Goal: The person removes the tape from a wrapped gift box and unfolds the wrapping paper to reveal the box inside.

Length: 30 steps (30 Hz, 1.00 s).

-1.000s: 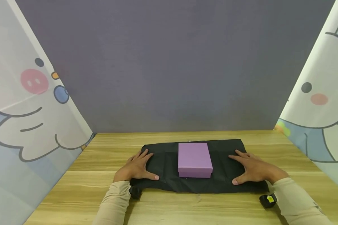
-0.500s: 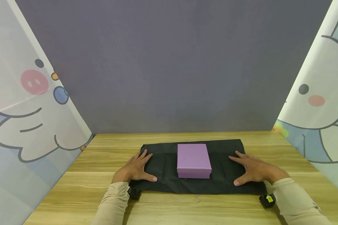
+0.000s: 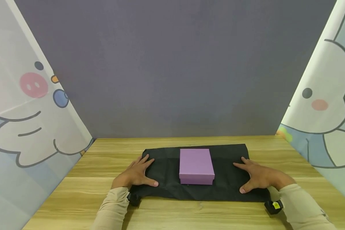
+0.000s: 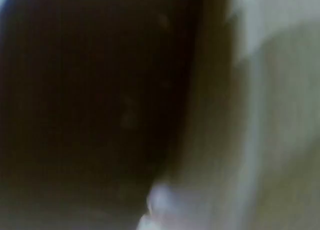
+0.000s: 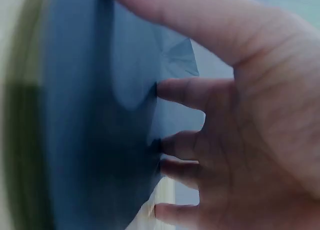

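Note:
A lidded purple box (image 3: 196,163) sits on a creased black sheet (image 3: 166,172), near the sheet's middle. My left hand (image 3: 136,172) lies spread over the sheet's left end, thumb pointing in toward the box. At the opposite end my right hand (image 3: 258,175) is spread likewise, its thumb and forefinger on the black surface. In the right wrist view, fingertips of the right hand (image 5: 260,115) touch down on the dark sheet (image 5: 100,115) and its edge, nothing gripped. Dark blur fills most of the left wrist view and hides the left hand's work.
Under the sheet is a wood-grain table (image 3: 172,214). A plain grey panel (image 3: 172,70) rises behind its back edge. Cartoon-printed white curtains stand on the left (image 3: 31,127) and right (image 3: 325,105). A black wrist camera (image 3: 273,207) hangs by the right sleeve.
The head view has shifted a little, so the box and sheet appear slightly lower and further left. Both hands stay spread at the sheet's ends.

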{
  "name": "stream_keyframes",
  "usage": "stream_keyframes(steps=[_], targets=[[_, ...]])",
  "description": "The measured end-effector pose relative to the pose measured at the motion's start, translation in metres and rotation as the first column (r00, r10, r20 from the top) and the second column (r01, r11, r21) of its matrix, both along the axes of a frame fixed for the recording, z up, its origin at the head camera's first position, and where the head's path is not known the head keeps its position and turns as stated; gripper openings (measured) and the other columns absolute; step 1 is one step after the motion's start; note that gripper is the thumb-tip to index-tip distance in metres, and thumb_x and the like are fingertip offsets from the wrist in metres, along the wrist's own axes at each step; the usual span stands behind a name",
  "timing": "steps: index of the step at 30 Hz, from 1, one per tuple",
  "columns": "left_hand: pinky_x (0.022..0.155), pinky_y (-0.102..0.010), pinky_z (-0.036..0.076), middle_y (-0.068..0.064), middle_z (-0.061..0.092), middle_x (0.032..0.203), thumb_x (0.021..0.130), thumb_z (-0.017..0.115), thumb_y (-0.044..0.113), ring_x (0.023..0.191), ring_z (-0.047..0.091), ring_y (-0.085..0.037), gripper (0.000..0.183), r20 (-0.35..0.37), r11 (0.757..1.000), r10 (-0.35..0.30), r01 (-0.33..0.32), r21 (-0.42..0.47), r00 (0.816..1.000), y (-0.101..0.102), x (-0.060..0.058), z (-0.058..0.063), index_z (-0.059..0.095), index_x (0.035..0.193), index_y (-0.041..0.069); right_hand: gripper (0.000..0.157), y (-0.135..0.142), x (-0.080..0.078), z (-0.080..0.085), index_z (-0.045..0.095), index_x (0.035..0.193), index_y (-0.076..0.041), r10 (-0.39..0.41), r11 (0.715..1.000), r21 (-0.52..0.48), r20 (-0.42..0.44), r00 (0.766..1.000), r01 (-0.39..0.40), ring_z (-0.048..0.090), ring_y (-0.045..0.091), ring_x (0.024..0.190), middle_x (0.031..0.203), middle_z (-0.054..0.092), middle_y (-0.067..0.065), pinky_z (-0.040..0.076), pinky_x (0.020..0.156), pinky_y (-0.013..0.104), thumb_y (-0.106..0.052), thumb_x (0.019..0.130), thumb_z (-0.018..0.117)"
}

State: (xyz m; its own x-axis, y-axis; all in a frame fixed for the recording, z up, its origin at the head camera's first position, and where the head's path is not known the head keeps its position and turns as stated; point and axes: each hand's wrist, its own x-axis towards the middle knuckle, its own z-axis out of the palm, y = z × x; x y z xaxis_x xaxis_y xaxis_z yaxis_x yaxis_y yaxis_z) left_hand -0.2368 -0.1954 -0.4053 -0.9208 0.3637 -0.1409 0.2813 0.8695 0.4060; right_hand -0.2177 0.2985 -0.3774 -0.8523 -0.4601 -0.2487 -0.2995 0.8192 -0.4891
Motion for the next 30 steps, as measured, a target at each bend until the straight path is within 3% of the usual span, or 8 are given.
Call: stream_keyframes(steps=[6,12,19,26,30], targets=[[0.11,-0.069,0.023,-0.023,0.029,0.159,0.086,0.069,0.063,0.146,0.019,-0.05,0.087,-0.107,0.996,0.044,-0.035,0.081,0.993,0.005,-0.003,0.006,0.048,0.15,0.007,0.088,-0.007,0.0,0.003,0.046,0.147,0.003,-0.014,1.0,-0.01,-0.102,0.995,0.013,0.02,0.065,0.136,0.152,0.019,0.044,0.03,0.099,0.074,-0.046,0.082,0.08],[0.107,-0.067,0.029,-0.024,0.042,0.15,0.096,0.063,0.051,0.141,0.032,-0.048,0.065,-0.272,0.992,0.085,-0.055,0.115,0.959,0.013,-0.002,0.02,0.057,0.141,0.005,0.073,-0.012,-0.001,0.01,0.052,0.14,0.006,-0.022,1.0,-0.009,-0.262,0.965,0.02,0.033,0.064,0.131,0.147,0.03,0.044,0.036,0.098,0.07,-0.042,0.091,0.073],[0.107,-0.067,0.03,-0.021,0.043,0.151,0.098,0.063,0.044,0.14,0.034,-0.046,0.057,-0.323,0.994,0.087,-0.061,0.09,0.942,0.016,0.002,0.036,0.057,0.142,0.008,0.057,-0.016,0.0,0.018,0.057,0.134,0.008,-0.036,0.998,-0.062,-0.349,0.936,0.015,0.041,0.059,0.129,0.143,0.04,0.041,0.039,0.098,0.068,-0.031,0.095,0.07],[0.106,-0.063,0.034,-0.019,0.048,0.148,0.099,0.063,0.043,0.137,0.042,-0.042,0.053,-0.379,0.993,0.085,-0.049,0.105,0.922,0.02,0.006,0.048,0.06,0.139,0.008,0.04,-0.02,-0.004,0.024,0.064,0.126,0.005,-0.072,0.994,-0.105,-0.494,0.867,0.022,0.056,0.048,0.12,0.127,0.062,0.024,0.043,0.097,0.062,-0.021,0.096,0.07],[0.105,-0.06,0.038,-0.019,0.051,0.145,0.099,0.064,0.041,0.134,0.046,-0.041,0.051,-0.393,0.99,0.102,-0.055,0.131,0.914,0.021,0.005,0.056,0.061,0.138,0.009,0.037,-0.021,-0.006,0.034,0.065,0.124,0.004,-0.108,0.991,-0.122,-0.535,0.838,0.05,0.058,0.048,0.116,0.121,0.066,0.023,0.044,0.095,0.062,-0.019,0.096,0.069]])
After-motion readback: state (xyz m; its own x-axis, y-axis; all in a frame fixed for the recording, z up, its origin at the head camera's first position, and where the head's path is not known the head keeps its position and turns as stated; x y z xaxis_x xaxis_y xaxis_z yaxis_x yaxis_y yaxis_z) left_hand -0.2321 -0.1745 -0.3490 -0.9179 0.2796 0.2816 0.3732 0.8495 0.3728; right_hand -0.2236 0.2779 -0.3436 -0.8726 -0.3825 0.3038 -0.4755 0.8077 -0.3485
